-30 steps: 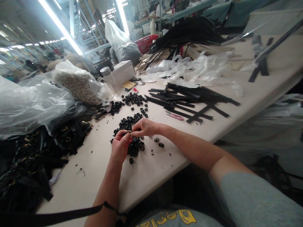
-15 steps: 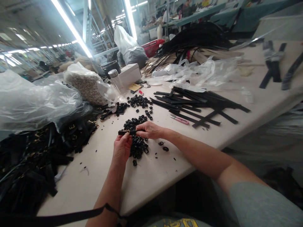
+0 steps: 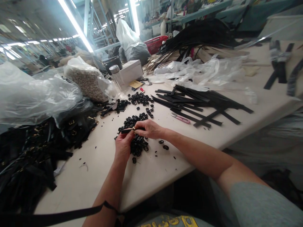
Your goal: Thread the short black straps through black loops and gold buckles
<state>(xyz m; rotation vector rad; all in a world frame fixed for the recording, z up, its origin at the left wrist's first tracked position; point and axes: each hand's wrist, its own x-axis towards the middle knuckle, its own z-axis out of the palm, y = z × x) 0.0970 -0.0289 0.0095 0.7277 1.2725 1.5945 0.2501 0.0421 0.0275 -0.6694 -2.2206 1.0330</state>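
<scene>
My left hand [image 3: 124, 142] is closed around a black strap [image 3: 127, 130], its thumb on the near side. At a small gold-coloured metal piece on the strap, probably a buckle, the fingers of my right hand [image 3: 148, 128] are pinched. The strap stretches between both hands, just above a pile of small black loops [image 3: 137, 148] on the table. Part of the strap is hidden behind my fingers. A few loose black loops [image 3: 163, 144] lie to the right of the pile.
Black straps with gold buckles heap up at the left [image 3: 47, 151]. Cut black strips [image 3: 203, 104] lie at the right beside pink-handled thread snips [image 3: 181, 118]. Behind are a second loop pile [image 3: 142, 99], a bottle [image 3: 117, 77], a white box [image 3: 131, 70] and plastic bags [image 3: 201, 71].
The gold piece now shows between my two hands, and my right fingers have moved onto it. The strap is tilted slightly differently. The camera view has shifted a little.
</scene>
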